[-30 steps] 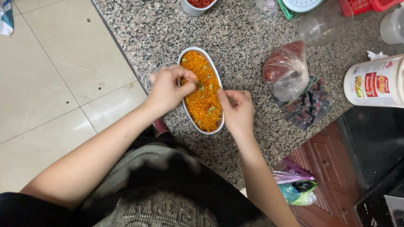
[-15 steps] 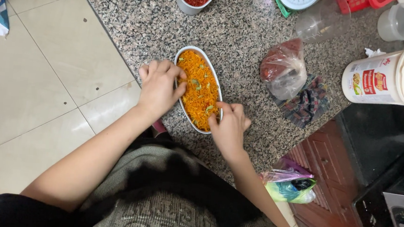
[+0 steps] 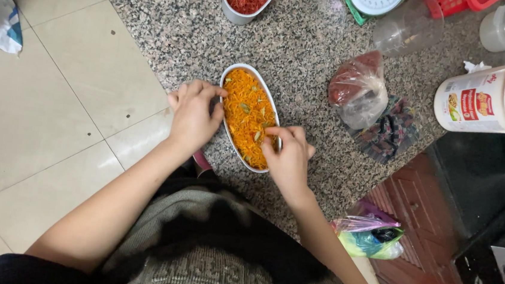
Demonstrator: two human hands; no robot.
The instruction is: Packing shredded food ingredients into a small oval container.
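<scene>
We are steadying the oval white dish point(image 3: 231, 77) of orange shredded filling on the granite counter point(image 3: 307, 62): the left hand point(image 3: 193, 116) is gripping its rim, while the right hand point(image 3: 287, 160) is pinching at the filling near the edge; we are keeping pressure light and even

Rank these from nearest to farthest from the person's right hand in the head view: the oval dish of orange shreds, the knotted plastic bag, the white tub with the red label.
From the right hand:
1. Oval dish, touched, at its fingers.
2. Knotted plastic bag, further along the counter.
3. White tub, at the counter's far end.
</scene>
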